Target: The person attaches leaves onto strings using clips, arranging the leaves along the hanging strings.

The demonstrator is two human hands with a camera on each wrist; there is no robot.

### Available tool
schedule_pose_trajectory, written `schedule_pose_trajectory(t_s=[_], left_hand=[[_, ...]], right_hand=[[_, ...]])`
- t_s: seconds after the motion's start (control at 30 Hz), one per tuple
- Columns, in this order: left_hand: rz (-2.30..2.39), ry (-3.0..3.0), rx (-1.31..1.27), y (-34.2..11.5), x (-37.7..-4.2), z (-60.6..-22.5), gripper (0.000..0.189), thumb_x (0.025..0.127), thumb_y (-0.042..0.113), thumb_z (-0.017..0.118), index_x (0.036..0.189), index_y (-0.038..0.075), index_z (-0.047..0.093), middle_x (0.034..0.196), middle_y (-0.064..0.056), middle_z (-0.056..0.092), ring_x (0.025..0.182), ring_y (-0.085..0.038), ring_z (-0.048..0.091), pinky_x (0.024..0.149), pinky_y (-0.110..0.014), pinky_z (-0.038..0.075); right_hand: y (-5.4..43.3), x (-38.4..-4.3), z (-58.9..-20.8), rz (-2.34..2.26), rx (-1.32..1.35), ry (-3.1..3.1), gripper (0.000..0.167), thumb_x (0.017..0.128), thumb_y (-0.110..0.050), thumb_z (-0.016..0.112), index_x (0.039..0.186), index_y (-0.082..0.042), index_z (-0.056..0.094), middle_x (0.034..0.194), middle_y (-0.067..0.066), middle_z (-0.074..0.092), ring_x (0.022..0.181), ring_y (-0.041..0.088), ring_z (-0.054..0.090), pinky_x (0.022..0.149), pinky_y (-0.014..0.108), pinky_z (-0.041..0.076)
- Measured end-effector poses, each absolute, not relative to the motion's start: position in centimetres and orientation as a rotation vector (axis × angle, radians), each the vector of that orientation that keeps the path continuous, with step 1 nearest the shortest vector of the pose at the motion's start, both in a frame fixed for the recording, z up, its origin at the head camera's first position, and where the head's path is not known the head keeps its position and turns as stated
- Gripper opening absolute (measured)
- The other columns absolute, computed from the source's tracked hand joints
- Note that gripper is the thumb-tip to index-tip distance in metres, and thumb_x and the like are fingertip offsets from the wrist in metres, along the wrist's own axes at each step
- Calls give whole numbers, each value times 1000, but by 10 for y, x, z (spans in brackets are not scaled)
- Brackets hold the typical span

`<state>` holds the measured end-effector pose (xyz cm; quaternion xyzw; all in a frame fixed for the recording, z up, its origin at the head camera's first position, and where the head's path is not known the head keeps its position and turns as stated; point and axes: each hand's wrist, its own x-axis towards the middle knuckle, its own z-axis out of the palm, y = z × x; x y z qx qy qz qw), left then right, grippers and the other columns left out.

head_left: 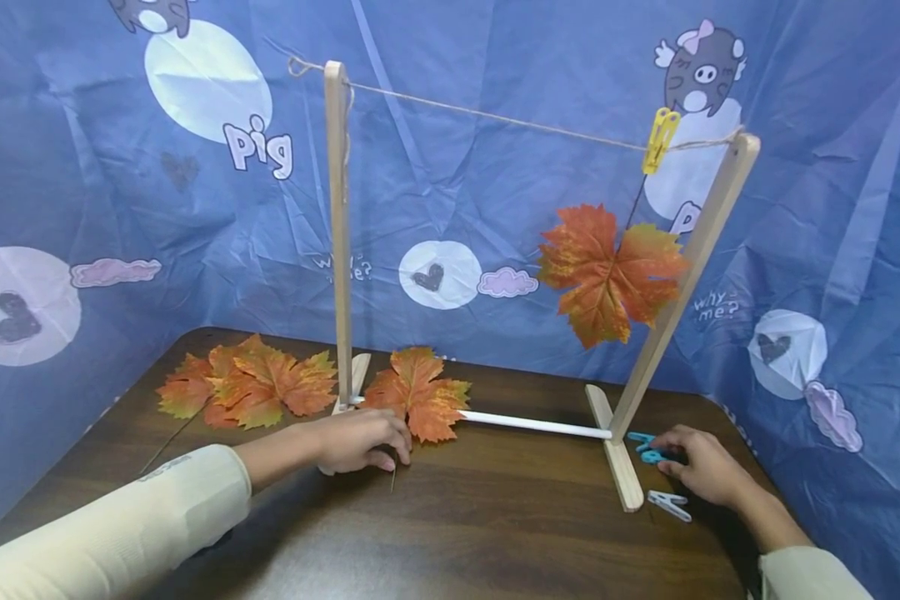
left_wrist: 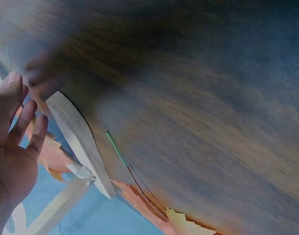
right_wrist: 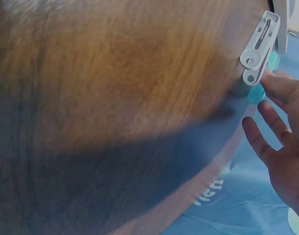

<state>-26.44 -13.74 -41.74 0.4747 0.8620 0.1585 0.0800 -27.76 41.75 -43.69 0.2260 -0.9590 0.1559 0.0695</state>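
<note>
My left hand (head_left: pixel 363 442) is at the left foot of a wooden frame and pinches the thin stem (head_left: pixel 393 477) of an orange artificial maple leaf (head_left: pixel 420 396). In the left wrist view, that stem (left_wrist: pixel 9 58) sticks out past the thumb and fingertip. On the right, my right hand (head_left: pixel 701 462) has thumb and index finger at a teal clothespin (head_left: pixel 651 455) lying on the table, pinching its near end. A grey clothespin (head_left: pixel 669 505) lies just in front of it. The right wrist view shows the grey clothespin (right_wrist: pixel 259 49) partly covering the teal one (right_wrist: pixel 256 94).
Twine (head_left: pixel 495 118) runs between two wooden posts (head_left: pixel 337 233); a yellow clothespin (head_left: pixel 661 142) on it holds another maple leaf (head_left: pixel 611 279). A white rod (head_left: pixel 536 424) joins the feet. More leaves (head_left: pixel 270 385) lie at the table's left. Blue printed cloth (head_left: pixel 450 200) surrounds the table (head_left: pixel 480 533).
</note>
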Motion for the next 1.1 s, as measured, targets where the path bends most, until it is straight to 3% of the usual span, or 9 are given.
schedule_pose_trajectory(t_s=[0.2,0.57,0.9,1.1], left_hand=[[505,2588,1450,-135,-266,-417,16,96,14,71,111,12,77,121,0,69,115,-14,60,100,-31,51],[592,2572,1520,-130,-269,-417,16,99,15,69,113,11,77,119,-1,71,115,-14,61,102,-33,50],[653,2560,1525,-124,-267,-412,18,102,17,66,116,12,77,118,3,69,114,-13,62,102,-37,49],[706,2574,1512,-120,-267,-407,18,102,18,65,115,13,77,117,5,69,115,-13,61,105,-41,47]], right_hand=[[421,-278,-438,432,670,-2879,19,78,0,85,93,-8,75,91,-2,69,82,16,65,73,37,55],[423,-275,-438,459,655,-2897,21,77,-2,86,86,-14,71,88,-4,65,79,16,60,69,35,51],[420,-270,-434,455,641,-2952,18,84,-3,81,92,-14,69,90,-6,67,86,18,65,76,42,54],[415,-267,-424,479,620,-2907,17,87,-2,79,96,-10,67,90,-3,64,84,14,64,71,33,53]])
